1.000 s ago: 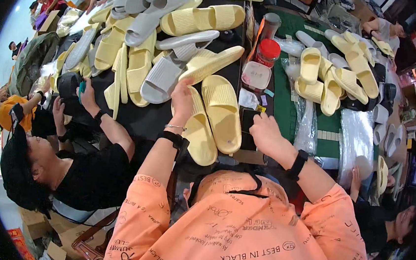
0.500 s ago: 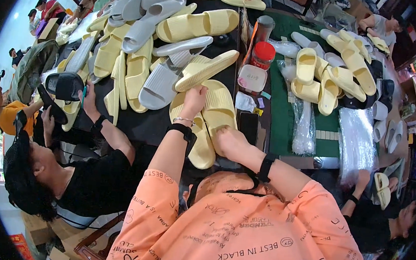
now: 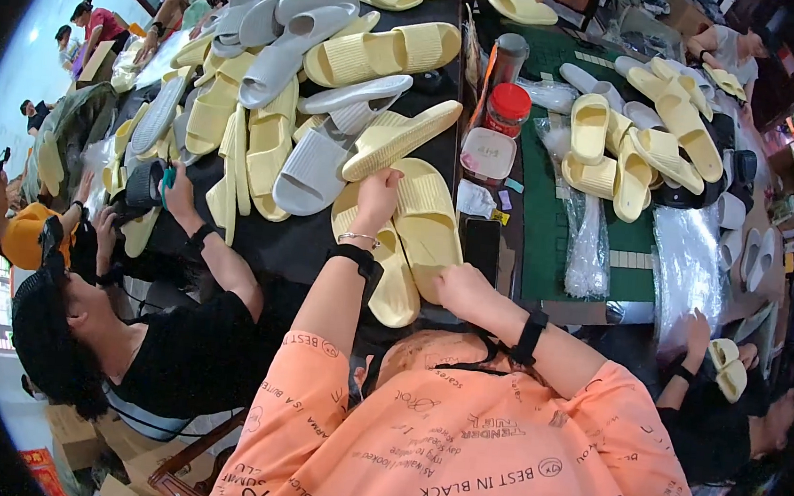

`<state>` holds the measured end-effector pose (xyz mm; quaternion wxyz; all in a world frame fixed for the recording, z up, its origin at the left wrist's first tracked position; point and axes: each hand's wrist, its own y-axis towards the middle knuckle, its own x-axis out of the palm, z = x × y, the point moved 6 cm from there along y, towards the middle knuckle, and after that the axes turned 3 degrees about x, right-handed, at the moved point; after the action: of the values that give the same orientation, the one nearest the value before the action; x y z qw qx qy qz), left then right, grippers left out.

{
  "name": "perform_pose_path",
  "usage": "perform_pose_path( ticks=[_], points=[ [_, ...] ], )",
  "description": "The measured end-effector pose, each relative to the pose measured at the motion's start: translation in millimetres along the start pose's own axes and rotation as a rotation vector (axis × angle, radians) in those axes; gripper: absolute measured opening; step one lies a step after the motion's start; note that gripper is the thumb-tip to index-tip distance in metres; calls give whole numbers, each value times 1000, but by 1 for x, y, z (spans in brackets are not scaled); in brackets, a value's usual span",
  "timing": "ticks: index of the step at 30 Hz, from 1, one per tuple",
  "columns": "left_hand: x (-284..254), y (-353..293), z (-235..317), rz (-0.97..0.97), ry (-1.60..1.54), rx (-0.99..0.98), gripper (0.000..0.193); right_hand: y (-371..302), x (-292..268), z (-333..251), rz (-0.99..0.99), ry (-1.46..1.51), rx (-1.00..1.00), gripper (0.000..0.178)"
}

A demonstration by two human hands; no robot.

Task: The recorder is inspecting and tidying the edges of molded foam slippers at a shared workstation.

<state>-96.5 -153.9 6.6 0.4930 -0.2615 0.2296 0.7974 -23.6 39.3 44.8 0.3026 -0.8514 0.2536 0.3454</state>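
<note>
Left hand (image 3: 378, 194) up at slipper pile (image 3: 269, 95) – fingers grasp yellow slipper (image 3: 402, 137). Right hand (image 3: 460, 287) presses pair (image 3: 416, 240) flat on tabletop (image 3: 293, 244), fingers curled on edge. Step looks like sorting – needs careful lift.

View: single head camera, worn high, wide fisheye, black rim all round.
Facing: steeply down and forward over an orange shirt (image 3: 464, 452) onto the dark bench (image 3: 293, 244).
Nearness: close; left hand (image 3: 378, 199) and right hand (image 3: 462, 287) near centre, both on a pale yellow slipper (image 3: 428, 222).
Bending: straight bench edges curving toward the rim.
Edges: co-worker in black (image 3: 190, 343) at left, another hand (image 3: 696, 336) at right.
Shared ground: one view only.
</note>
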Motion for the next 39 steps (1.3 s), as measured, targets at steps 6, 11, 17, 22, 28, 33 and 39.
perform_pose_path(
  ticks=[6,11,17,22,28,33,39],
  points=[
    [2,1,-2,-1,-13,-2,23,7,-1,-7,364,-168,-243,15],
    [9,2,-8,-21,138,-80,26,52,16,-2,501,-210,-269,29],
    [11,4,-10,-91,161,-83,35,74,24,3,552,-339,-270,29],
    [6,-4,-1,38,225,20,20,83,31,12,186,-416,-194,32],
    [3,-4,-3,12,114,-71,22,65,2,-28,-85,-323,-192,20],
    [5,-8,-20,42,-438,-377,24,92,-46,-50,358,-156,-217,18],
    [-16,-19,11,265,-125,18,16,140,-30,-14,551,-225,-181,21]
  ],
)
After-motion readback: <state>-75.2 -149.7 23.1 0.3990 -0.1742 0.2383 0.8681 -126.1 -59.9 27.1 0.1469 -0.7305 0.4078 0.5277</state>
